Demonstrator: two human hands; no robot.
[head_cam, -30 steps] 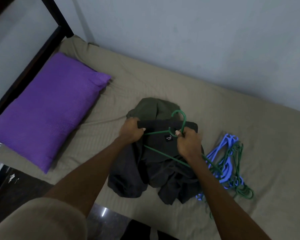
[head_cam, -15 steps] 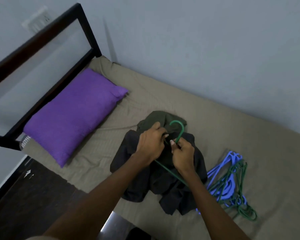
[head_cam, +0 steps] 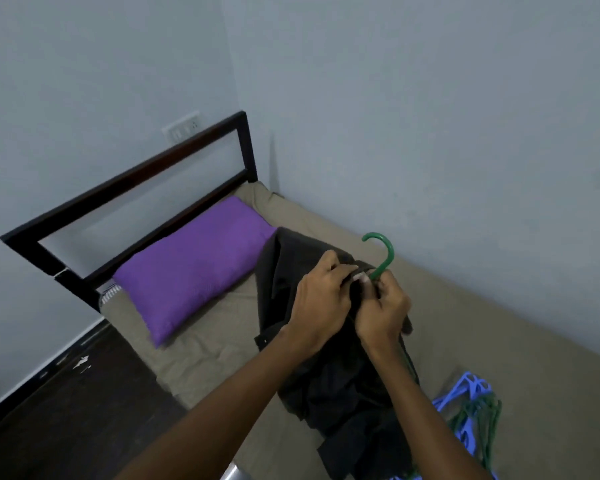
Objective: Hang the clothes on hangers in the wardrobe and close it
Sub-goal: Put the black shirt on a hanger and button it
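A dark shirt hangs from a green hanger, lifted above the bed. Only the hanger's hook and a short length of its lower wire show; the rest is inside the cloth. My left hand grips the shirt's collar just left of the hook. My right hand pinches the hanger's neck and the cloth at the base of the hook. The two hands touch each other. The shirt's lower part trails down onto the bed. No wardrobe is in view.
A pile of blue and green hangers lies on the bed at the lower right. A purple pillow rests by the dark headboard. Walls close in behind and to the left. Dark floor runs along the bed's left side.
Both hands have lifted the shirt and hanger up off the bed, and the cloth now drapes below them. The view has tilted upward, showing more wall and headboard.
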